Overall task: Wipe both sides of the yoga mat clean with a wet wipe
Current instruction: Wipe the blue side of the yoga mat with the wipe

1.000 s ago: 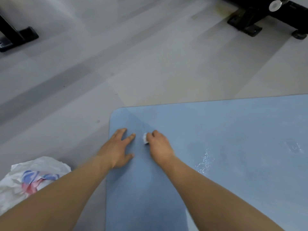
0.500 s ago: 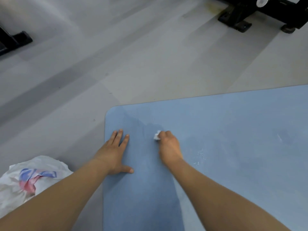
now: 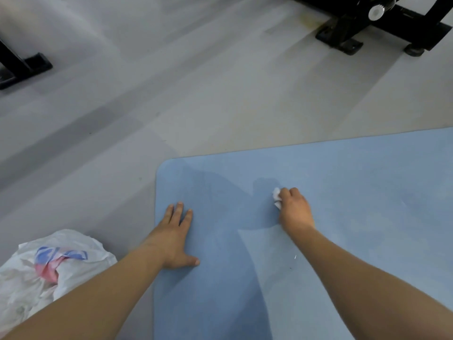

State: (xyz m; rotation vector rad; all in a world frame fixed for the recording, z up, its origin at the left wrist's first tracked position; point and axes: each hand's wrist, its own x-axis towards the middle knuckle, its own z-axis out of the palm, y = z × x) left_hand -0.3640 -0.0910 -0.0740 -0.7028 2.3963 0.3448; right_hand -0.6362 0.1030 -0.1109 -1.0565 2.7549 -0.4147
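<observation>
A light blue yoga mat (image 3: 355,204) lies flat on the grey floor, filling the lower right of the view; its rounded corner is near the middle. My left hand (image 3: 175,236) presses flat on the mat near its left edge, fingers straight. My right hand (image 3: 295,209) grips a crumpled white wet wipe (image 3: 277,197) and holds it against the mat, farther in from the corner. A darker damp patch shows on the mat between and beyond my hands.
A crumpled white plastic bag (image 3: 49,271) with red and blue print lies on the floor at the lower left. Black equipment bases stand at the top right (image 3: 367,25) and the far left (image 3: 22,67). Grey floor surrounds the mat.
My right hand has slid the wipe to the right across the mat, away from my left hand. The left hand stayed pressed near the mat's edge. The damp patch has widened.
</observation>
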